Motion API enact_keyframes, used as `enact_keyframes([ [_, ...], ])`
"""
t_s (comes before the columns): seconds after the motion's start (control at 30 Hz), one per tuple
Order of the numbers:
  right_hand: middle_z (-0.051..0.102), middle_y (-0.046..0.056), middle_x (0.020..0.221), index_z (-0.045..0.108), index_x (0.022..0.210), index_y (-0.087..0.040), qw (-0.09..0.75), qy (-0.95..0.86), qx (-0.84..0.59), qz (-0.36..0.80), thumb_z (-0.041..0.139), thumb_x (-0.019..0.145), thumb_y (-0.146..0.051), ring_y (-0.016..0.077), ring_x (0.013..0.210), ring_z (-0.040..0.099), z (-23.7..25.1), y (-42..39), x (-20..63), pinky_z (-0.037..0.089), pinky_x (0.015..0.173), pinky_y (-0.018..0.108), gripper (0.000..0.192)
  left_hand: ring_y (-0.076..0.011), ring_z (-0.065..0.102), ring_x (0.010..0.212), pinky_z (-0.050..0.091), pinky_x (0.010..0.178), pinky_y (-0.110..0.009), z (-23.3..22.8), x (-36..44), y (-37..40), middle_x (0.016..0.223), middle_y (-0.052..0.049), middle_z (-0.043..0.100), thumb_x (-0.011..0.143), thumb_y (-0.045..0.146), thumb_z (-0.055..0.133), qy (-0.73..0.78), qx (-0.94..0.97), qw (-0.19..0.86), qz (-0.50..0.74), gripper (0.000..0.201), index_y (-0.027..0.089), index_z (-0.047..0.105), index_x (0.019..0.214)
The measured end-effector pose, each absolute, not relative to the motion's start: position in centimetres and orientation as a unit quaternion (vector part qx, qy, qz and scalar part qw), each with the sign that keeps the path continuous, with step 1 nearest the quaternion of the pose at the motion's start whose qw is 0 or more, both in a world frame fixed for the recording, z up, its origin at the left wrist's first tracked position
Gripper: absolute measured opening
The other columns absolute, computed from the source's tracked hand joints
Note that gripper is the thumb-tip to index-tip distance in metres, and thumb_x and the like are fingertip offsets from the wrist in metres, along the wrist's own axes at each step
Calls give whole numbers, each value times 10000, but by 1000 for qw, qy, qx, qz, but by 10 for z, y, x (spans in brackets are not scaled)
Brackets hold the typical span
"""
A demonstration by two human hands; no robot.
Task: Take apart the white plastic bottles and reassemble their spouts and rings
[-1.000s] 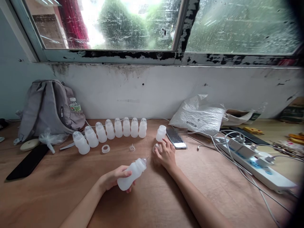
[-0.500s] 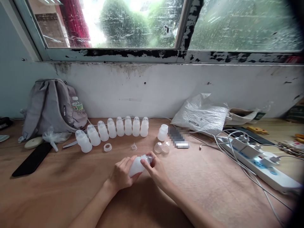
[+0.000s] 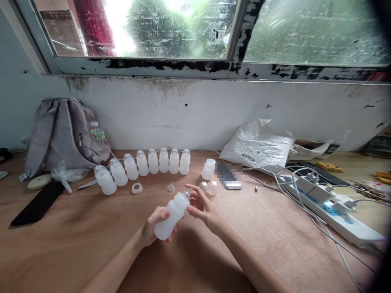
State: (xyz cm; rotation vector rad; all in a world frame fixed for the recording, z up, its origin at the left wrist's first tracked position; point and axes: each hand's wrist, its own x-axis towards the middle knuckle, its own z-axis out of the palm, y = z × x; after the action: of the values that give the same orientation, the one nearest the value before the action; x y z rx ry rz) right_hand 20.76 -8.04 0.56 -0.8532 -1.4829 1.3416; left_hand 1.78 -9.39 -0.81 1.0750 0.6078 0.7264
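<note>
Head view: bare desk [image 3: 76, 244] all around the hands, near edge out of frame. Left hand [image 3: 155, 228] wrapped round lower body of translucent bottle [image 3: 171, 215], held tilted above desk, top pointing up-right. Right hand [image 3: 200, 205] loosely curled, fingertips at bottle top, nothing gripped outright. Row of bottles [image 3: 143, 167] behind, loose caps [image 3: 207, 188] just beyond right hand. Power strip [image 3: 332, 211] and cables right, backpack [image 3: 61, 134] left, window [image 3: 195, 32] over white wall.

You view from one head-worn camera, facing forward and down across the table [image 3: 275, 228] toward the window [image 3: 183, 28], hands close below it.
</note>
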Motion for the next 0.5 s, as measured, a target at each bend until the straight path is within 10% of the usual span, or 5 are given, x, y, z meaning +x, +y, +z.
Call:
enact_keyframes([
  [0.5, 401, -57, 540, 471, 675, -187, 518, -568, -406, 495, 557, 764, -425, 73, 451, 358, -1, -77, 212, 288, 428, 220, 268, -87, 484, 353, 320, 290, -171, -7, 14, -87, 553, -14, 545, 717, 439, 550, 334, 564, 702, 277, 326, 116, 515, 692],
])
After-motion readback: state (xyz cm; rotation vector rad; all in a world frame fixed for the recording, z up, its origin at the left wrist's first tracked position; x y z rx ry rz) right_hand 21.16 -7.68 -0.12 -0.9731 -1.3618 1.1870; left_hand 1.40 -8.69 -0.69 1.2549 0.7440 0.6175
